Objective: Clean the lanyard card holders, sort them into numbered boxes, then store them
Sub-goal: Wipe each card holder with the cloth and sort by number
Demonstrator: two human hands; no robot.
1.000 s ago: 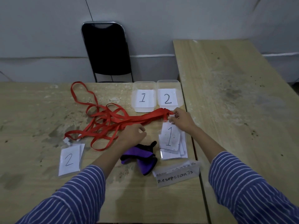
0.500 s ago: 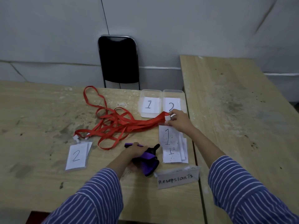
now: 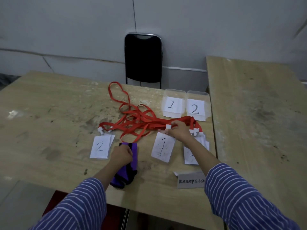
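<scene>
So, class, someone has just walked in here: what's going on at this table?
A person in striped sleeves is working on lanyard card holders. The right hand pinches the white clip end of a card holder marked 1, pulled apart from the stack beside it. The left hand grips a purple and black cloth. The red lanyards lie tangled on the table, and the boxes numbered 1 and 2 show only their labels.
</scene>
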